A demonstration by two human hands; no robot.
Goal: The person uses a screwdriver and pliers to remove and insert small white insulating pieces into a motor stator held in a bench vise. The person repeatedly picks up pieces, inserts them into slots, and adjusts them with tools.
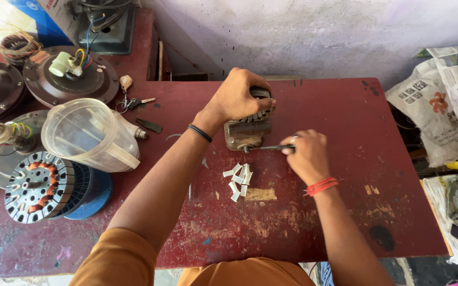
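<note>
Centre of the frame: left hand (238, 98) clamps down over the small motor (247, 130) on the red table (345, 212); right hand (306, 156) closes around a dark tool (269, 148), probably a screwdriver, at its base; white slips (238, 180) lie piled below; motor looks only partly stripped.

Both forearms are bare, as are the hands; the left hand (237, 98) has a thin black band (200, 132) round its wrist; the right hand (307, 157) has several turns of red thread (322, 186) round its wrist; a mustard-orange sleeve (117, 259) covers the left upper arm; cloth of the same colour shows at the lap.
</note>
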